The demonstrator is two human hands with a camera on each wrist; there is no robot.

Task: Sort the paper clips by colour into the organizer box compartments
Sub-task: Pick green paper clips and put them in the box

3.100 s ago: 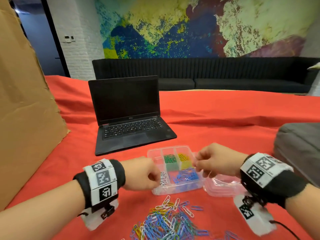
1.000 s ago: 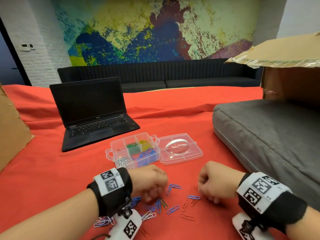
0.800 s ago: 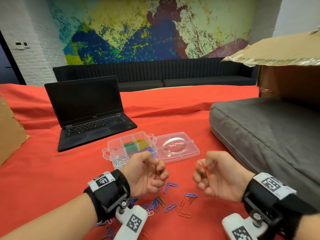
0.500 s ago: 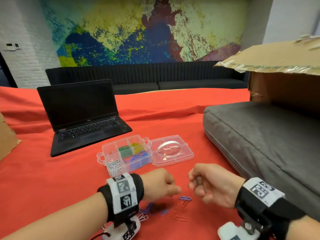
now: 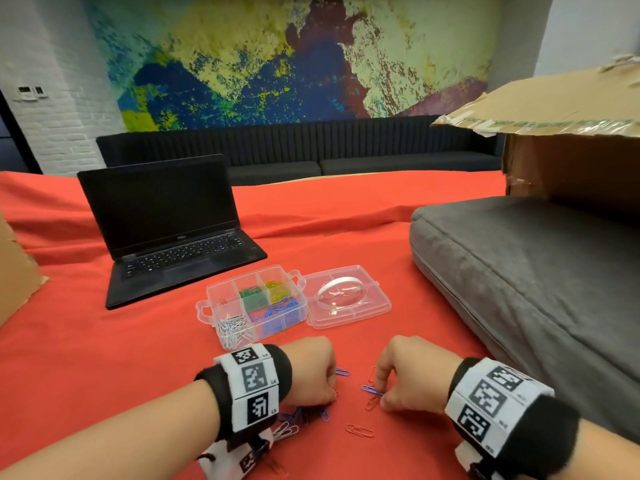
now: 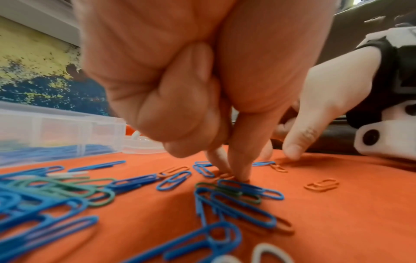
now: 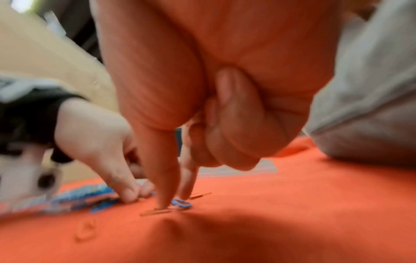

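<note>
Left hand [image 5: 310,370] and right hand [image 5: 410,374], knuckles up, fingertips down on red cloth [image 5: 104,358]. Loose blue and red wire paper clips [image 5: 370,393] between and below them. Clear plastic compartmented organizer box [image 5: 254,303] beyond left hand, lid open.

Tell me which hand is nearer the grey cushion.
Right. The right hand works just beside the grey cushion; the left hand lies farther off, beyond the right.

Hidden under the left hand [image 5: 308,372]: the pinched clip's colour (orange, perhaps). Blurred beside the right hand [image 7: 202,106]: the heap of coloured wire paper clips [image 7: 85,197].
</note>
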